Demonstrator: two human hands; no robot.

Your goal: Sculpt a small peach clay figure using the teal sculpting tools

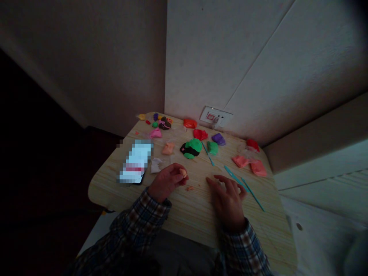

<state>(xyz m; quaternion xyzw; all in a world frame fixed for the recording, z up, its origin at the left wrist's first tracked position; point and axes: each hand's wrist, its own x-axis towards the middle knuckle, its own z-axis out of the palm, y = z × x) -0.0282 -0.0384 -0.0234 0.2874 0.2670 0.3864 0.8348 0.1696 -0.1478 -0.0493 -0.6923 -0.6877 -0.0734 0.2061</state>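
Observation:
My left hand [167, 181] rests on the small wooden table [189, 214] with its fingers curled round a small peach lump of clay [183, 172]. A tiny peach scrap [189, 188] lies just right of it. My right hand [228, 199] lies palm down on the table, fingers spread, holding nothing. Its fingertips are close to two teal modelling tools [244, 186]. Beyond my hands sits a green and black clay figure [191, 148].
A phone [135, 161] lies at the left, a white clay packet [156, 165] beside it. Several clay lumps in red, purple, green, pink and orange are scattered toward the back edge. A wall socket [215, 116] sits behind. The table stands in a wall corner.

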